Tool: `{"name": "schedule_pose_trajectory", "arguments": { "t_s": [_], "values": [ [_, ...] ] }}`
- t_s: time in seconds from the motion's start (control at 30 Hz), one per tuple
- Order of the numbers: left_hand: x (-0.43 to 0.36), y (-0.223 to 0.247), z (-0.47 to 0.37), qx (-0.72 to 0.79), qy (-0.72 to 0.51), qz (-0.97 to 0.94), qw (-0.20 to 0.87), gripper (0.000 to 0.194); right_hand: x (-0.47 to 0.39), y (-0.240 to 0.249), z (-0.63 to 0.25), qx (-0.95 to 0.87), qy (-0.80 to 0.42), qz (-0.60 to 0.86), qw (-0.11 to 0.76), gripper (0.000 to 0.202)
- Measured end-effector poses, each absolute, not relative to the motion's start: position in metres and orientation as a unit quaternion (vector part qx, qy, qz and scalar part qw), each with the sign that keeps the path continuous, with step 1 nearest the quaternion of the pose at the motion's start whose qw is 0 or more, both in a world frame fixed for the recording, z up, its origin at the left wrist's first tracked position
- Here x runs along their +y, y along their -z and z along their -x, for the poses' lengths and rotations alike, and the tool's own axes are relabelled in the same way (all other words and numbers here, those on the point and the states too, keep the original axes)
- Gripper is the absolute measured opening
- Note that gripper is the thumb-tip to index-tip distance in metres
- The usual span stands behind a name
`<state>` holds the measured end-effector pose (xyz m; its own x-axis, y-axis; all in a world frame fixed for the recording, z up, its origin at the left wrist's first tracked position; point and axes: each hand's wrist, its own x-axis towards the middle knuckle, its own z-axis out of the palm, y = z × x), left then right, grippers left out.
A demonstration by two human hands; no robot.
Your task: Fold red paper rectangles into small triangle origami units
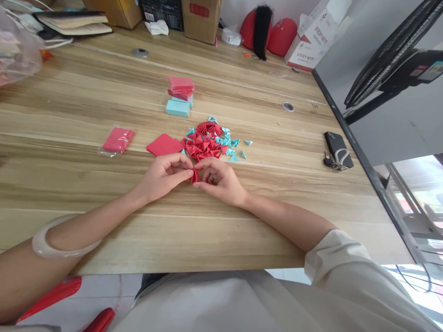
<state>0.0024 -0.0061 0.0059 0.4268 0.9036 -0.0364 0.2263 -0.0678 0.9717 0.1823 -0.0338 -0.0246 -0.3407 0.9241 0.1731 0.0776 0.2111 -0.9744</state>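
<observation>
Left hand (162,177) and right hand (221,183) both pinch one red folded paper piece (195,175) by fingertips, over near part of desk (214,240). Red paper triangles (202,146) heaped just beyond, light-blue triangles (232,142) mostly right, red paper sheets (164,145) left.

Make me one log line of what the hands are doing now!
left hand: holds red paper piece | right hand: pinches same piece | beyond: heaped red and blue folded pieces | beside heap: red sheets
</observation>
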Motion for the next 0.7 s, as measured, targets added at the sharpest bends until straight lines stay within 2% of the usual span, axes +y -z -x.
{"name": "schedule_pose_trajectory", "arguments": {
  "t_s": [0.23,0.5,0.7],
  "values": [
    [-0.0056,-0.0071,-0.0013,0.45,-0.304,-0.628,0.557,0.013,-0.0353,0.0279,-0.182,-0.593,-0.541,0.369,0.468,0.017],
    [-0.0056,-0.0086,-0.0005,0.447,-0.269,-0.642,0.562,0.014,-0.0354,0.0282,-0.1807,-0.575,-0.536,0.399,0.471,0.02],
    [-0.0043,-0.0056,0.0007,0.439,-0.254,-0.633,0.584,0.016,-0.0413,0.0294,-0.1812,-0.651,-0.434,0.391,0.484,0.012]
  ]
}}
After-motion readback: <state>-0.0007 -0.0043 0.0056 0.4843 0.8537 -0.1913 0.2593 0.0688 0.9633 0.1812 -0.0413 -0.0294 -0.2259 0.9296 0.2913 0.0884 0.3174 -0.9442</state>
